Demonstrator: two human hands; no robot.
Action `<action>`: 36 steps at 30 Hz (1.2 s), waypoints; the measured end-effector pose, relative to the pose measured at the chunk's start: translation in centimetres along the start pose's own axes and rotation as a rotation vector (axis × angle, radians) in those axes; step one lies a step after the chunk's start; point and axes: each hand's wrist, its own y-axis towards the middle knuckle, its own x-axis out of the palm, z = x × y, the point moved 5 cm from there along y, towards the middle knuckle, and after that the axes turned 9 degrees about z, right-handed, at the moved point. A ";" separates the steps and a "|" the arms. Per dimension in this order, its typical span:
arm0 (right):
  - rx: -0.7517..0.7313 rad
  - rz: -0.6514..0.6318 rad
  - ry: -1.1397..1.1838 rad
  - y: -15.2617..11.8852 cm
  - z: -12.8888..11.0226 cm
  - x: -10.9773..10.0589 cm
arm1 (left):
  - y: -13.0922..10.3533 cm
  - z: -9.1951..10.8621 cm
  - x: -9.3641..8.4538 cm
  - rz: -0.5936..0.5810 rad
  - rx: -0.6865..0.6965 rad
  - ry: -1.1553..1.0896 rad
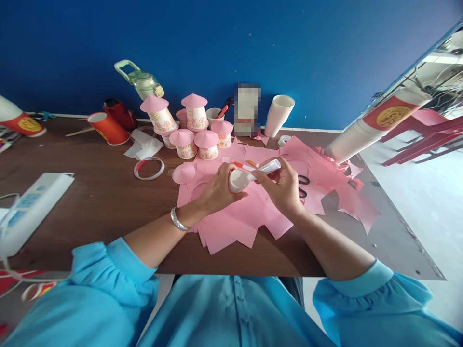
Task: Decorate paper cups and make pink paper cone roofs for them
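My left hand (219,189) is wrapped round a small white paper cup (239,180), its round end facing up. In my right hand (282,185) is a white tube-shaped pen or glue stick (269,167), held slantwise, with its tip at the cup's right edge. Below both hands lie overlapping sheets of pink paper (231,226). A loose pink paper cone (184,173) rests left of my left hand. Behind it stand several decorated cups with pink cone roofs (183,143).
A roll of tape (148,168), a red cup (108,128) and a power strip (32,207) are at the left. Stacked white cups (279,115) stand at the back; a longer stack (358,132) leans at the right. Black-handled scissors (303,186) lie right of my right hand.
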 end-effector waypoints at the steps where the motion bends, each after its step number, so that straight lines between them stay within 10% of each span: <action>1: 0.000 0.001 0.004 0.0 0.0 0.0 | 0.0 0.0 0.0 0.004 0.014 0.007; 11: 0.030 -0.002 -0.030 0.6 0.9 0.2 | 0.4 0.3 -0.3 -0.064 -0.090 0.015; 23: 0.551 -0.170 0.652 1.9 3.9 1.4 | 0.5 1.2 -0.4 -0.038 0.038 -0.059; 36: 0.611 -0.226 0.683 0.9 4.1 2.3 | 0.3 0.4 -0.3 0.004 -0.048 -0.014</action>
